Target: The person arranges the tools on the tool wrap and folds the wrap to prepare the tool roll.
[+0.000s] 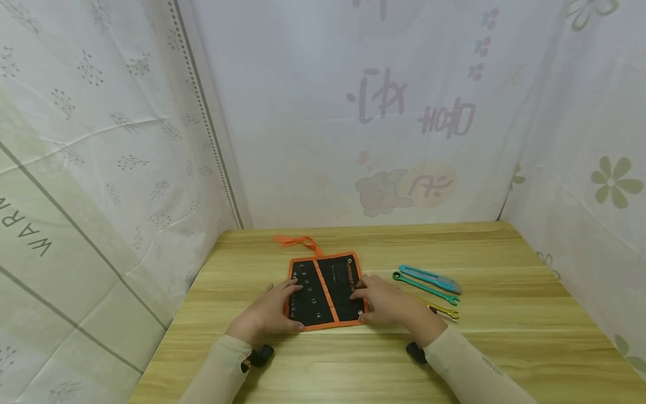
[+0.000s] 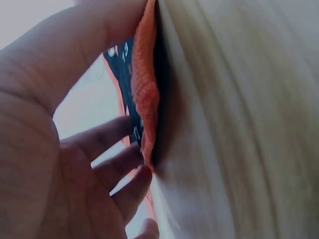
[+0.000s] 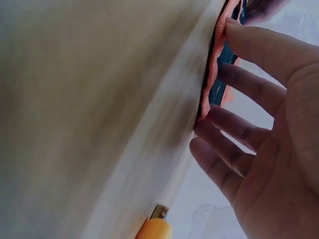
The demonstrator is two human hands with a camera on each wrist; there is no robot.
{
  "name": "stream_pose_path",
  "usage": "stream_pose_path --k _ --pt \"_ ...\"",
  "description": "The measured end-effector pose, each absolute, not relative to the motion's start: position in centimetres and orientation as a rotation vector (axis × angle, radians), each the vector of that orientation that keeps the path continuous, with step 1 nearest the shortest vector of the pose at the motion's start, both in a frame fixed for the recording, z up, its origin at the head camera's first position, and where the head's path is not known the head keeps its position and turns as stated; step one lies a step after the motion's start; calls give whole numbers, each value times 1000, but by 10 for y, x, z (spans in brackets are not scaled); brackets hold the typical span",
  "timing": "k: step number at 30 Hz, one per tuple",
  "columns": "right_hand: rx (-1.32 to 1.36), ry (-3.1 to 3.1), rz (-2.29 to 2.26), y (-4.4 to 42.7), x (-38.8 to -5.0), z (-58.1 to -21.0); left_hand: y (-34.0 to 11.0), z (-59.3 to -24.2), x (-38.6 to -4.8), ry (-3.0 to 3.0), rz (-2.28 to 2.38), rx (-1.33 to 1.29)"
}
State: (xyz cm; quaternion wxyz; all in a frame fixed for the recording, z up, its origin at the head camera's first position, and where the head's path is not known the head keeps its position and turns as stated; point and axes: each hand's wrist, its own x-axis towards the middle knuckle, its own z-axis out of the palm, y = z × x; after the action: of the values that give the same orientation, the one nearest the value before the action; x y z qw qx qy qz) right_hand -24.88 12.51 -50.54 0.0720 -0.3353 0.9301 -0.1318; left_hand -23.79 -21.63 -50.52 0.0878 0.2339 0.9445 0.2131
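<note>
A black fabric wrench pouch (image 1: 345,289) with orange trim and printed size numbers lies spread on the wooden table. My left hand (image 1: 267,311) rests on its left side, fingers over the surface and thumb at the near corner. On the opposite side, my right hand (image 1: 386,303) touches the right edge with bent, spread fingers. The left wrist view shows the pouch's orange edge (image 2: 144,89) beside the thumb and fingertips. From the right wrist, the thumb and fingertips touch the orange edge (image 3: 214,64). Neither hand visibly pinches it.
An orange tie ribbon (image 1: 298,241) trails from the pouch's far edge. Right of my right hand lie a blue utility knife (image 1: 429,278), a green ratchet wrench (image 1: 424,288) and a yellow wrench (image 1: 446,310), partly hidden. Patterned curtains (image 1: 303,140) hang around the table (image 1: 530,336).
</note>
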Motion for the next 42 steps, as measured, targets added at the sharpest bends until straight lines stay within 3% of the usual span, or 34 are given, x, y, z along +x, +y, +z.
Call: stream_pose_path --k 20,32,42 --pt "-1005 2854 -346 121 -235 -509 -224 -512 -241 2778 678 702" --pt "-1034 2844 -367 130 -227 -505 -213 -505 -225 2775 623 753" --pt "-974 2805 -557 149 -219 -500 -186 -500 -207 2758 644 951"
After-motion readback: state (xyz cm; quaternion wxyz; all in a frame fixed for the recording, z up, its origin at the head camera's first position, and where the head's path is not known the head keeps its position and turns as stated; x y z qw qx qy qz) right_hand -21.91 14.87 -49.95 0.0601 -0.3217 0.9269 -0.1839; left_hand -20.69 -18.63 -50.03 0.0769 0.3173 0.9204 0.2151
